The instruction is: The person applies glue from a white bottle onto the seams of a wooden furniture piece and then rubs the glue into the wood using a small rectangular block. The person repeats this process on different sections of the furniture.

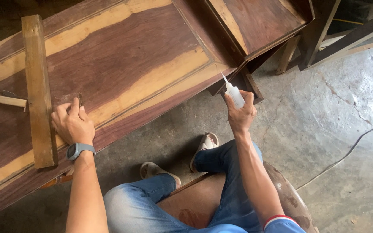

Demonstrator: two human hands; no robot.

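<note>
Cracked grey concrete floor [324,129] runs under everything, with a thin cable [346,157] trailing across it at right. Big dark-and-light striped wooden panel [121,56] lies slanted across the upper left, grooves along its edges. Second wooden panel piece [260,21] sits at top centre, overlapping the first, frame legs behind it.

Pale wooden batten [39,90] lies across the big panel, roughly crosswise to the grain. Small light wooden handle [11,101] pokes out from the batten's left side; probably a chisel or brush, tip hidden.

Left hand [73,123] rests flat on the panel just beside the batten, fingers loosely curled, fingertips pressing down on a thin dark sliver [80,99] at the panel surface; cannot tell if it is pinched or only touched. Grey wristwatch [77,151] on that wrist.

Right hand [240,114] is off the panel's lower edge, fingers wrapped tight round a small white squeeze bottle [235,96]. Bottle's thin nozzle points up-left toward the panel edge, near it, not clearly touching.

Person sits on a rounded wooden seat [281,194], blue jeans, pale sandals [203,146] on the floor.
</note>
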